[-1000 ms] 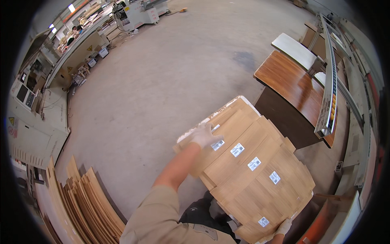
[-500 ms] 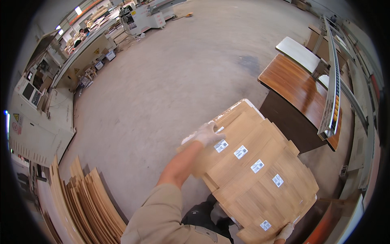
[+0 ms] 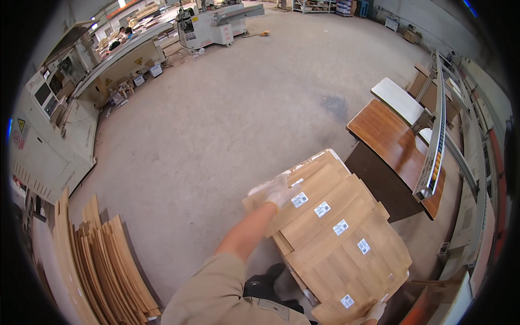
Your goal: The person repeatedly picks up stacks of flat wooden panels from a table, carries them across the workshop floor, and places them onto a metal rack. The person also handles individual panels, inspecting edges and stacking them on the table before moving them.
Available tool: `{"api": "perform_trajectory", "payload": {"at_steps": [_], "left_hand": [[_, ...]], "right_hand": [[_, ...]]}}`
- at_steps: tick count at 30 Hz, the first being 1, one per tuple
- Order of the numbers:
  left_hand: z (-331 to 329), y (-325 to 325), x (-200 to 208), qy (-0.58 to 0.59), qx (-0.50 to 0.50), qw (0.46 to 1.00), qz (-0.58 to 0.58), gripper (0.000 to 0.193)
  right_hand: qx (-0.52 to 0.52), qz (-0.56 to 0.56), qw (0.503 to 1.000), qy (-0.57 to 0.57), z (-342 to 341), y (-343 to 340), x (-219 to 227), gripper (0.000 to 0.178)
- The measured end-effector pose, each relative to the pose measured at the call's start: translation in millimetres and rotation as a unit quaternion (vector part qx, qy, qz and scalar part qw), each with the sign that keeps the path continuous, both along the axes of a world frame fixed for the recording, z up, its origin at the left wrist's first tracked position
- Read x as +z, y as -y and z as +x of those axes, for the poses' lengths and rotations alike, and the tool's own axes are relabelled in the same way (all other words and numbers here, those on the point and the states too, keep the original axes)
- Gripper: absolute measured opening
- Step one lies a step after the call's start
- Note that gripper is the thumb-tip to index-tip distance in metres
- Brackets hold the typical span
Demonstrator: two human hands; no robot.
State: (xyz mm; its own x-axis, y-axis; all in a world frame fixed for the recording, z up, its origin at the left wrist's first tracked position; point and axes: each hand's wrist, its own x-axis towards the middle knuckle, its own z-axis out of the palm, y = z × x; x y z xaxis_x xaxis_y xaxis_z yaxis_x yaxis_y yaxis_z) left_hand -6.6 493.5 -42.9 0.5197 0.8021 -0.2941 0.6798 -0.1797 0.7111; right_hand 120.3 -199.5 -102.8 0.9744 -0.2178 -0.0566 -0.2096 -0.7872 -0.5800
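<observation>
A stack of light brown wooden boards point(image 3: 330, 254), its top pieces laid unevenly and bearing several small white labels, stands in front of me. My left hand point(image 3: 278, 193), in a white glove, lies over the far left corner of the stack, fingers stretched across the top; it is slightly smeared. At the near right edge of the boards is my right hand point(image 3: 375, 312), also gloved. Most of its fingers are hidden, so its grip does not show. White wrapping point(image 3: 338, 158) shows along the far rim of the stack.
Long wooden boards point(image 3: 103, 260) stand in a row at the lower left. A brown-topped table point(image 3: 384, 138) and a metal rail point(image 3: 440, 130) lie right of the stack. A pale machine cabinet point(image 3: 49, 130) stands at left. Grey floor point(image 3: 206, 108) stretches ahead.
The view has tilted up, showing more of the far hall. My left hand stays at the far left corner, its fingers lying flatter. My right hand remains at the near edge.
</observation>
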Motion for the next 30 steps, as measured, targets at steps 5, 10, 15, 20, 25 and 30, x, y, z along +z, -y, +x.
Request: {"api": "perform_trajectory", "payload": {"at_steps": [5, 10, 15, 20, 25, 30], "left_hand": [[-114, 79, 22, 0.113, 0.072, 0.991, -0.002, 0.072], [-158, 204, 39, 0.124, -0.062, 0.99, 0.032, 0.056], [-189, 268, 41, 0.255, -0.147, 0.954, 0.062, 0.047], [-215, 365, 105, 0.326, -0.194, 0.922, -0.072, 0.048], [-188, 498, 157, 0.303, -0.257, 0.912, -0.098, 0.047], [-146, 553, 165, 0.313, -0.341, 0.885, -0.058, 0.047]], "right_hand": [[0.028, 0.075, 0.992, 0.096, -12, -27, 62, 0.045], [0.119, 0.665, 0.736, -0.043, -115, -149, 275, 0.042], [0.46, 0.581, 0.658, -0.136, -206, -196, 307, 0.041], [0.556, 0.536, 0.636, -0.007, -271, -160, 322, 0.04], [0.579, 0.533, 0.617, 0.02, -291, -109, 329, 0.039], [0.582, 0.534, 0.612, 0.047, -282, -61, 332, 0.038]]}}
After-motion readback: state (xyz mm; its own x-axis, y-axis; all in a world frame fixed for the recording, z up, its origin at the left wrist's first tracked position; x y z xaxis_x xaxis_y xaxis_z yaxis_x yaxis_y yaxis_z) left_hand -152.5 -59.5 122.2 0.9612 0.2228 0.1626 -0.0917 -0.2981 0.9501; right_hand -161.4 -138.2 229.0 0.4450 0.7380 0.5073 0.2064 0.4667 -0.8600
